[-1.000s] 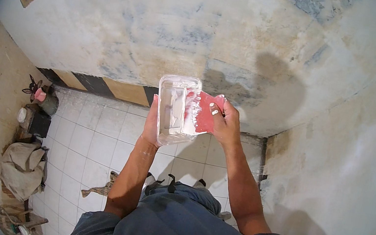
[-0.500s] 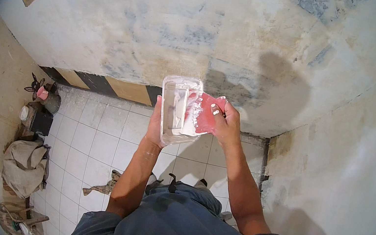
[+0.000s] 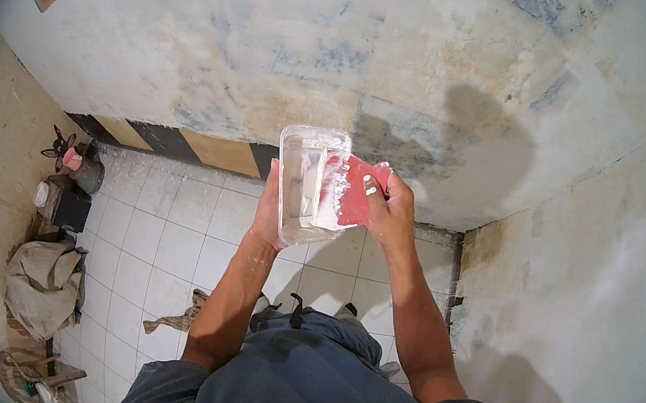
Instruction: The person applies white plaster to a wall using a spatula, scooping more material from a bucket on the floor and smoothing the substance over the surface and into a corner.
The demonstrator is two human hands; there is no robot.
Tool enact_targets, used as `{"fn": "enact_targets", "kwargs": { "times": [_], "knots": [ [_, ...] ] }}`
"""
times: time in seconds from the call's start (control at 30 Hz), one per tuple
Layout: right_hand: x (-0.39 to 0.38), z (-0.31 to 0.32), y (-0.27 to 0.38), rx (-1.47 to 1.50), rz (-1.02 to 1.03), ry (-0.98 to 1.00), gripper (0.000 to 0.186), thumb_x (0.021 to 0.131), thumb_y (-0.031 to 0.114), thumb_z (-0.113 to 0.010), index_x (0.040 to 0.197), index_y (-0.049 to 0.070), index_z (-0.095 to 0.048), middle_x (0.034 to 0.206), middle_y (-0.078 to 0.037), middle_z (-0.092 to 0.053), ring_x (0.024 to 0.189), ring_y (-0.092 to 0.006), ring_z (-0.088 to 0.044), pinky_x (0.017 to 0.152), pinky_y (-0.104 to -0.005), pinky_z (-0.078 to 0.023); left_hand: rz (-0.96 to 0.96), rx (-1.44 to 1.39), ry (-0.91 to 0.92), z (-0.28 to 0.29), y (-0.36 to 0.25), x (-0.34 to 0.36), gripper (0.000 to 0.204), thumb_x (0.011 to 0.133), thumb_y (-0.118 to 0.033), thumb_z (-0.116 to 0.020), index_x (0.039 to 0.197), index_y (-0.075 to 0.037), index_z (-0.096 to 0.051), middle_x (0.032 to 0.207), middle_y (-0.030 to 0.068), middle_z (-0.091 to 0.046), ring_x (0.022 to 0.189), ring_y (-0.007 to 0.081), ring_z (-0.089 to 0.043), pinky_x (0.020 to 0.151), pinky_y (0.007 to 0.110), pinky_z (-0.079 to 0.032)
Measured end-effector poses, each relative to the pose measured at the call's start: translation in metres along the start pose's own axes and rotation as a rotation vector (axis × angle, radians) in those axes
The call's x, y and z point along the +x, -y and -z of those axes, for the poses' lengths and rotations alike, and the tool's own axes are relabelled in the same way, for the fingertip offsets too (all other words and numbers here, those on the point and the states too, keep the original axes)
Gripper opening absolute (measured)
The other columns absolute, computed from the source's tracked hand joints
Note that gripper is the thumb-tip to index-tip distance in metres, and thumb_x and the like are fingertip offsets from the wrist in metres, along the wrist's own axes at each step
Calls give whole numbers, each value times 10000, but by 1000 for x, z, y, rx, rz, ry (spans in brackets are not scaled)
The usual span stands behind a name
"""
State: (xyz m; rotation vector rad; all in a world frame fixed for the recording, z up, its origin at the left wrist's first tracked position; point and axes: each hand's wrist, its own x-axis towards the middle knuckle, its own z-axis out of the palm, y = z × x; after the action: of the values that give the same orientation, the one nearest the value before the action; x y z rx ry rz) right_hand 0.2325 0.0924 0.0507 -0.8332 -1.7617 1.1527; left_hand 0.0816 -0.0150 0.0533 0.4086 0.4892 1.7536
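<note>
A clear plastic tub [image 3: 295, 197] smeared with white paste is held up in front of me by my left hand [image 3: 267, 213], whose fingers wrap its left side and underside. My right hand [image 3: 394, 215] grips a red putty scraper [image 3: 359, 196] from the right, thumb on top. White paste coats the scraper's broad edge, which reaches over the tub's right rim into it. A white spot marks the right thumb.
Ahead stands a patchy plastered wall [image 3: 277, 66] with dark and tan tiles [image 3: 220, 155] along its foot. White floor tiles [image 3: 178, 250] lie below. At left are a dark box [image 3: 71, 207], a draped cloth [image 3: 45, 287] and a chair [image 3: 25, 374]. A rag [image 3: 175, 320] lies nearby.
The tub and scraper have shifted very slightly upward in view. Both hands keep their hold, and the scraper's edge stays at the tub's right side.
</note>
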Motion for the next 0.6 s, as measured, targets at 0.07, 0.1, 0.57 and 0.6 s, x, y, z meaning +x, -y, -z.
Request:
{"fn": "enact_targets", "kwargs": {
  "times": [0.07,0.1,0.57,0.6],
  "knots": [
    [0,1,-11,-7,16,4,179,918,153,-590,889,-23,-573,709,-97,-576,617,-147,-478,590,-318,-421,2,-7,-4,1,1,1,744,977,-616,-256,1434,-37,-349,1354,153,-512,1191,284,-560,1006,429,-471],
    [0,1,-15,-14,34,9,181,919,155,-590,893,-23,-573,713,-102,-578,619,-150,-481,590,-319,-421,2,-14,-7,1,1,2,741,978,-615,-256,1430,-36,-356,1352,151,-514,1188,283,-562,1004,426,-473],
    [0,1,11,-54,59,-62,155,913,122,-598,966,-24,-593,703,-124,-583,626,-156,-507,611,-315,-439,-25,-47,-46,7,2,6,671,996,-569,-282,1402,-49,-405,1312,133,-547,1146,258,-585,968,400,-501],
    [-2,0,17,-45,25,-42,153,912,121,-598,964,-23,-593,701,-121,-583,624,-159,-507,610,-314,-438,-29,-29,-55,8,3,7,667,996,-566,-283,1400,-50,-408,1311,130,-549,1144,257,-586,966,398,-503]
  ]
}}
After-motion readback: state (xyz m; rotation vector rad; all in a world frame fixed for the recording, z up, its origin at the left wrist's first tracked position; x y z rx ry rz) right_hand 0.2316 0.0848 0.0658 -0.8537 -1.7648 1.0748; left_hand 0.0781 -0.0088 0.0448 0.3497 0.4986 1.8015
